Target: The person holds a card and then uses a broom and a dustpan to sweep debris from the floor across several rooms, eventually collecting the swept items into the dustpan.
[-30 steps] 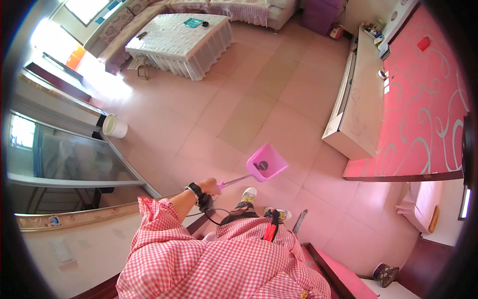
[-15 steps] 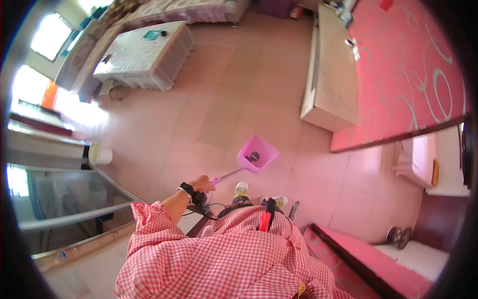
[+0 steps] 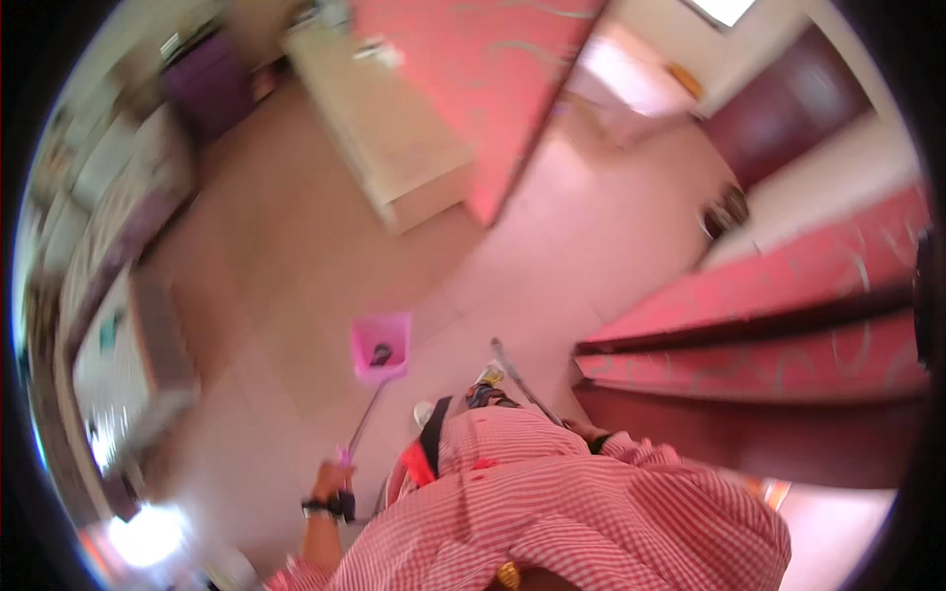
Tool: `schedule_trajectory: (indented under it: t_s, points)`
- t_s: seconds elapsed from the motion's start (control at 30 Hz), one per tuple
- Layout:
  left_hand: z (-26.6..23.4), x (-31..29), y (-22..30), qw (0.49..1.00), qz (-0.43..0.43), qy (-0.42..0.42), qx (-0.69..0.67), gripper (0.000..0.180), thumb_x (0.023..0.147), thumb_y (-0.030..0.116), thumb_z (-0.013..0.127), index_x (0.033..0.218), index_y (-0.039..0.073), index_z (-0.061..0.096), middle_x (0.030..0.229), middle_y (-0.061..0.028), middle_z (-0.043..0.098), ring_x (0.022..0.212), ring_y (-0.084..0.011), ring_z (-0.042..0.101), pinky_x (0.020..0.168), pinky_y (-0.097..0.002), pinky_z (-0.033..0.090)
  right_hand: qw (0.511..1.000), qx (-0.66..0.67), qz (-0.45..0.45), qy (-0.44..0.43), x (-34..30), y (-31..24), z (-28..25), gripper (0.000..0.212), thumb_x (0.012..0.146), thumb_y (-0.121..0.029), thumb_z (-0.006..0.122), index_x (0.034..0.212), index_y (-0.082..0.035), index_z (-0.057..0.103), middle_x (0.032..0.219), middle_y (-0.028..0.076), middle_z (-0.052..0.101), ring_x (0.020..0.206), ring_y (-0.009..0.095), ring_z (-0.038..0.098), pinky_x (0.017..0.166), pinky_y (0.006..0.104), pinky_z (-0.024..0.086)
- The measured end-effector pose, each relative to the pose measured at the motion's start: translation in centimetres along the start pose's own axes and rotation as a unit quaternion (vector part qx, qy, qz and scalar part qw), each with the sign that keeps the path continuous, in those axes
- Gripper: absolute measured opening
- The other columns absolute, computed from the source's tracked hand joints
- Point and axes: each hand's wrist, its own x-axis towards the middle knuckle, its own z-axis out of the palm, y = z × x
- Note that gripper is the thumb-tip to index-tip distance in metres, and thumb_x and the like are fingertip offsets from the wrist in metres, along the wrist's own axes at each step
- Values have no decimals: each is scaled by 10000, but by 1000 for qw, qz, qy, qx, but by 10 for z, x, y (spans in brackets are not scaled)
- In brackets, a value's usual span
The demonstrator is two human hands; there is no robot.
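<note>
Gripping dustpan point(image 3: 380, 347) handle (pan beyond fingers point(image 3: 333, 480))

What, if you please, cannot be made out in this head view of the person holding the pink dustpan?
- Right hand: mostly hidden behind the checked shirt; whether it grips the thin grey rod is unclear.
- Dark debris in the dustpan: too small and blurred to identify.
- Left hand: closed on the dustpan handle, fingers blurred.
- Furniture at the left rim: smeared by motion blur.
- Feet: largely covered by the shirt.
</note>
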Motion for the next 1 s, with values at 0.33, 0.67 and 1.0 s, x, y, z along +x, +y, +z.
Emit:
schedule_trajectory:
  t_s: [0.33, 0.67, 1.0]
  points:
    - [-103, 26, 145, 888, -259, -98, -367, 138, 679, 68, 594, 599, 7, 499, 476, -19, 433, 367, -95, 403, 329, -216, 323, 986, 136, 82, 54, 2, 12, 17, 416, 594, -186, 563, 985, -49, 524, 962, 159, 546, 901, 286, 511, 741, 367, 400]
    - [-116, 42, 174, 927, -214, -127, -281, 148, 675, 89, 599, 599, 15, 495, 474, -9, 427, 368, -84, 393, 329, -214, 311, 964, 230, 130, 11, 9, 41, 43, 408, 567, -147, 560, 961, -44, 557, 971, 155, 551, 908, 255, 523, 747, 341, 403]
    - [-116, 60, 185, 963, -181, -130, -155, 204, 665, 118, 606, 536, 9, 491, 460, -39, 458, 368, -121, 444, 337, -250, 339, 977, 164, 134, 10, 1, 35, 35, 427, 553, -139, 553, 969, -40, 556, 971, 150, 554, 888, 273, 530, 742, 358, 410]
